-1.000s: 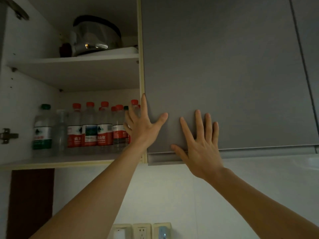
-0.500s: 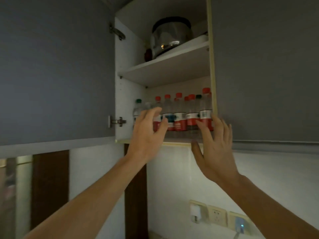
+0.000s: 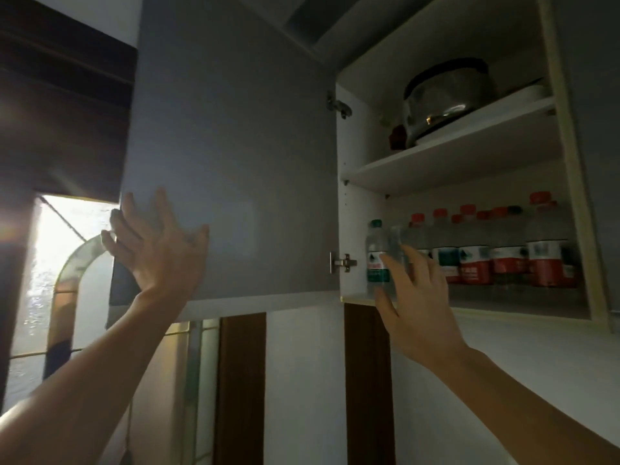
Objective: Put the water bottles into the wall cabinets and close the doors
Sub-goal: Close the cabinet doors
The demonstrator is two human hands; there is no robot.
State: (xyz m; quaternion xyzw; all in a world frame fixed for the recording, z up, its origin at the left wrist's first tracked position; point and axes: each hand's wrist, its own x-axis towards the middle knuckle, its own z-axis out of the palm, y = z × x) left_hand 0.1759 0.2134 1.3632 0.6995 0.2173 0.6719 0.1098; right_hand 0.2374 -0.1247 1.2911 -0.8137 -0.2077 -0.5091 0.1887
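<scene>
1. The right hand (image 3: 414,303) covers the bottom of the green-cap bottle (image 3: 375,255).
2. The bottle labels (image 3: 474,263) are too blurry to read.
3. The pot (image 3: 446,92) hides what sits behind it.
4. The grey door (image 3: 231,146) is cut off at the top edge.

The room is dim; the wall (image 3: 302,380) under the cupboards is white and plain; two dark brown strips (image 3: 240,387) run down it; on the far left a window (image 3: 60,263) glows very bright, with a curved metal bar (image 3: 72,266) in front of it; above the window sits dark brown wood (image 3: 60,112).
</scene>
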